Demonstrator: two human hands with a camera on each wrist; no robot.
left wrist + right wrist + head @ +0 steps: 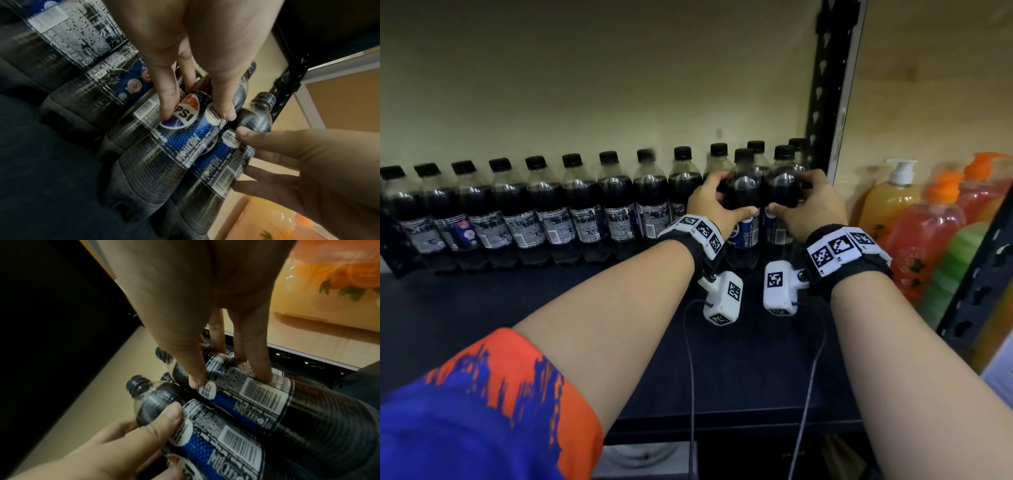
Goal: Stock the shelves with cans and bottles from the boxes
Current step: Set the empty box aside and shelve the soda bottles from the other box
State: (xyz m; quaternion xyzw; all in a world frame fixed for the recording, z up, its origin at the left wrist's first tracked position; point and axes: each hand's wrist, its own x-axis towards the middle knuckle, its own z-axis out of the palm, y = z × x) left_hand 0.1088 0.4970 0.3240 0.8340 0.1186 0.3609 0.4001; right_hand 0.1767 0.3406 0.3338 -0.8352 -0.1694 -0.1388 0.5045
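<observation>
Bottles of dark cola are in both hands: the left hand [714, 205] curls its fingers [168, 104] and thumb round one bottle [743, 202], and the right hand [810, 209] wraps the bottle beside it [782, 192] the same way, the two touching side by side and upright on the dark shelf [551, 308]. Just behind them a row of the same bottles [551, 212] lines the back wall, ending at the black upright post [825, 85]. Beyond the post stand orange, red and green pump bottles [914, 219].
</observation>
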